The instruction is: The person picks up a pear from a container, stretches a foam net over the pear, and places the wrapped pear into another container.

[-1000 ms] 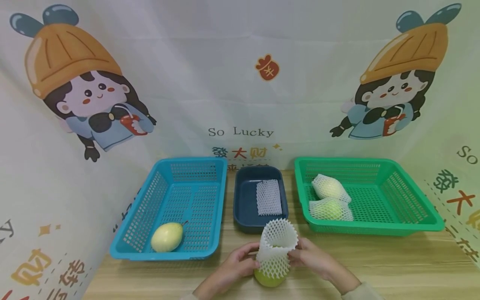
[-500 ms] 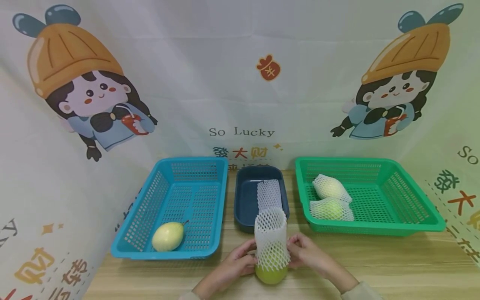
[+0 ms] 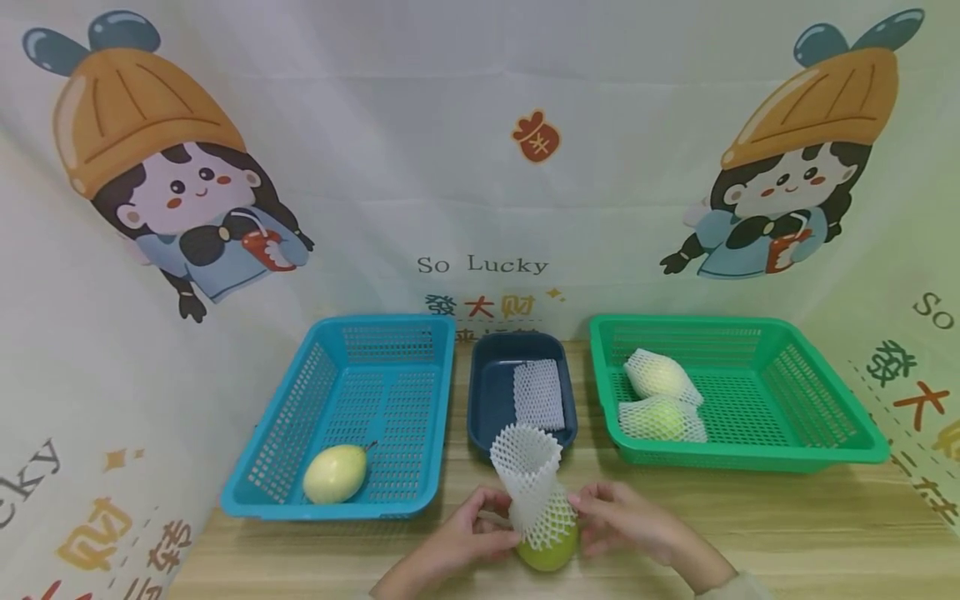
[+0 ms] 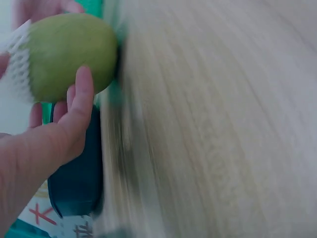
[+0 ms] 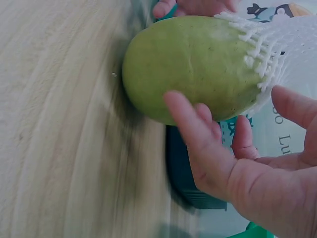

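A green pear stands on the table between the two hands, its upper part inside a white foam net sleeve. Above the fruit the sleeve's open end leans to the left. My left hand holds the pear's left side, with its thumb by the net and a fingertip against the skin in the left wrist view. On the other side, my right hand has its fingers spread loosely beside the pear. Its thumb is close to the net edge in the right wrist view.
A blue basket on the left holds one yellow pear. Behind the hands, a dark blue tub contains flat foam netting. In the green basket on the right lie two net-wrapped fruits.
The foam sleeve was upright half a second ago and now tilts left. The right hand's fingers have loosened and shifted slightly off the pear. The left hand stays at its side.
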Demonstrator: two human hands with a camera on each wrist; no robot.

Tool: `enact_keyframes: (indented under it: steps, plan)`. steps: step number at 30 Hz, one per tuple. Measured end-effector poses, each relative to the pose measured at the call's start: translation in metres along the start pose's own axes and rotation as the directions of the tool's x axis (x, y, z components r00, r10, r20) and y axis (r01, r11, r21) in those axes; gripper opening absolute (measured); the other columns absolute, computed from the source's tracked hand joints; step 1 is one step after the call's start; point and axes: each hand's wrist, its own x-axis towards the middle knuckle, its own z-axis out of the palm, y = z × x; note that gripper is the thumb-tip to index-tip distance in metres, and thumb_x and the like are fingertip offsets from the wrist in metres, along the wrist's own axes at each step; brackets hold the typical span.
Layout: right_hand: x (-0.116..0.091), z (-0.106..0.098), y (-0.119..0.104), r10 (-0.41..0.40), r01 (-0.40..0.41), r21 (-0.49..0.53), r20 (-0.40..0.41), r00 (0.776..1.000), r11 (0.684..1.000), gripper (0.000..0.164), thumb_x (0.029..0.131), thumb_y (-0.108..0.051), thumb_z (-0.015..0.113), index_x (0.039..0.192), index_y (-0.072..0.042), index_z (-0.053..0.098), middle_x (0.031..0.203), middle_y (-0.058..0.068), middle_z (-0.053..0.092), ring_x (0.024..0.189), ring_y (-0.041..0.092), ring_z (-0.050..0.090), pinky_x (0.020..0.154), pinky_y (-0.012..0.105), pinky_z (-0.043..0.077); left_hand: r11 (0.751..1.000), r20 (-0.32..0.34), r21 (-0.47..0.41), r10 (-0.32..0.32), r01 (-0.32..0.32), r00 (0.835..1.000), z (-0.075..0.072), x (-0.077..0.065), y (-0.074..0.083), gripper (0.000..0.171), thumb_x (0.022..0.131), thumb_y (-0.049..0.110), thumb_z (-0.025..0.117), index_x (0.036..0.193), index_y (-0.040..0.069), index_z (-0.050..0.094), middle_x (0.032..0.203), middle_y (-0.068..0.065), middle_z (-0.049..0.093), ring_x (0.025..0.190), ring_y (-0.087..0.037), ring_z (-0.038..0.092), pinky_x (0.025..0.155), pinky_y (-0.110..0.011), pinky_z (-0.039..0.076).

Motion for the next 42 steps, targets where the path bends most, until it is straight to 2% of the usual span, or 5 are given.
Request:
enact_keyframes:
  steps: [4,7,22,33,42]
  plan:
    - [0.003,0.000,-0.005,-0.013,0.013,-0.001,0.005,1.000,1.000,0.039,0.094,-0.027,0.052,0.107,0.009,0.049,0.091,0.005,0.053,0.078,0.014,0.054,0.073,0.037,0.056,0.985,0.018,-0.157,-0.072,0.074,0.997,-0.003,0.001,0.000,0.027,0.093,0.012,0.051,0.112,-0.005,0.046,0.100,-0.007,0.053,0.089,-0.015,0.056,0.085,-0.042,0.052]
    - [0.004,0.000,-0.008,-0.009,0.009,-0.012,0.007,1.000,1.000,0.037,0.094,-0.026,0.052,0.106,0.009,0.050,0.089,0.004,0.052,0.077,0.014,0.052,0.072,0.036,0.056,0.976,0.030,-0.191,-0.103,0.107,0.994,-0.003,0.003,0.002,0.021,0.093,0.010,0.051,0.106,-0.006,0.049,0.094,-0.006,0.054,0.087,-0.015,0.057,0.087,-0.040,0.052]
    - [0.003,0.004,-0.007,-0.069,0.069,0.003,0.026,0.997,0.998,0.019,0.096,-0.014,0.046,0.097,0.004,0.050,0.081,0.001,0.047,0.076,0.013,0.047,0.072,0.031,0.053,0.989,0.035,-0.080,-0.124,0.126,0.992,0.001,0.005,0.007,0.024,0.090,0.009,0.052,0.097,-0.013,0.057,0.078,-0.005,0.059,0.074,-0.012,0.061,0.079,-0.040,0.055]
    - [0.001,0.021,-0.007,-0.208,0.170,-0.216,-0.165,0.964,0.961,0.006,0.092,0.005,0.044,0.088,0.008,0.040,0.070,0.003,0.047,0.061,0.010,0.050,0.055,0.021,0.050,0.987,0.033,-0.072,-0.143,0.145,0.989,0.006,0.009,0.008,0.013,0.085,0.006,0.049,0.084,-0.005,0.057,0.077,-0.005,0.056,0.070,-0.014,0.064,0.076,-0.037,0.056]
    - [0.002,0.025,-0.005,-0.263,0.218,-0.221,-0.199,0.944,0.950,0.010,0.090,0.009,0.043,0.097,0.010,0.037,0.073,0.003,0.042,0.058,0.010,0.048,0.053,0.025,0.053,0.984,-0.012,-0.055,-0.168,0.167,0.986,0.011,0.008,0.009,0.006,0.079,0.007,0.051,0.080,0.002,0.055,0.075,-0.005,0.056,0.068,-0.014,0.064,0.073,-0.035,0.056]
